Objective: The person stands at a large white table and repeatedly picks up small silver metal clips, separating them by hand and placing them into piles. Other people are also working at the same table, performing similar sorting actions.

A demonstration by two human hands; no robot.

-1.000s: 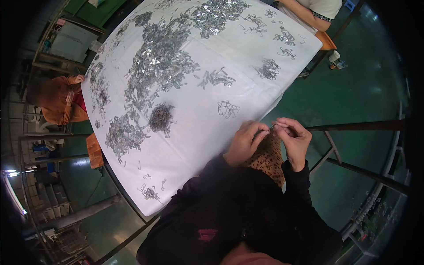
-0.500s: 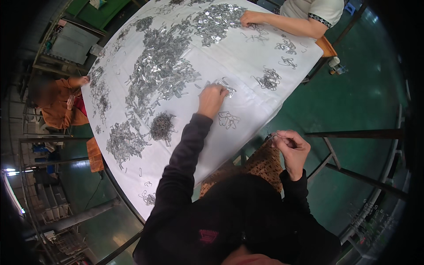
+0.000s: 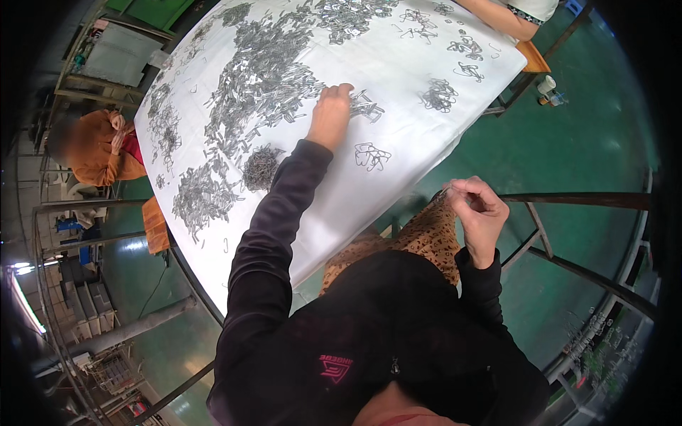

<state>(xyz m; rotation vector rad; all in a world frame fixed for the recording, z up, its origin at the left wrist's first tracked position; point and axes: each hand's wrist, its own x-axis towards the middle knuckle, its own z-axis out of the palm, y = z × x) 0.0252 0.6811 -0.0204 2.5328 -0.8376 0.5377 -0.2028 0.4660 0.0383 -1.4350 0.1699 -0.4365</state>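
Note:
My left hand reaches over the white-covered table, palm down, with bent fingers held close together. Its fingertips are partly hidden, so whatever they grip cannot be made out. They lie between a wide heap of small flat metal pieces and a smaller cluster of such pieces. Off the table's near edge, my right hand is raised, thumb and fingertips pinched on a small thin metal piece. Bent wire hooks lie in a loose group nearer to me.
A tangled ball of dark wire pieces sits beside my left forearm. More wire hooks lie to the right. A co-worker in orange sits at the left; another person's arm rests at the far right. Metal rails stand at right.
My left hand has moved slightly away and left, off the small cluster of metal pieces. My right hand stays pinched. The far co-worker's hand has left the view; the left co-worker's hands came together.

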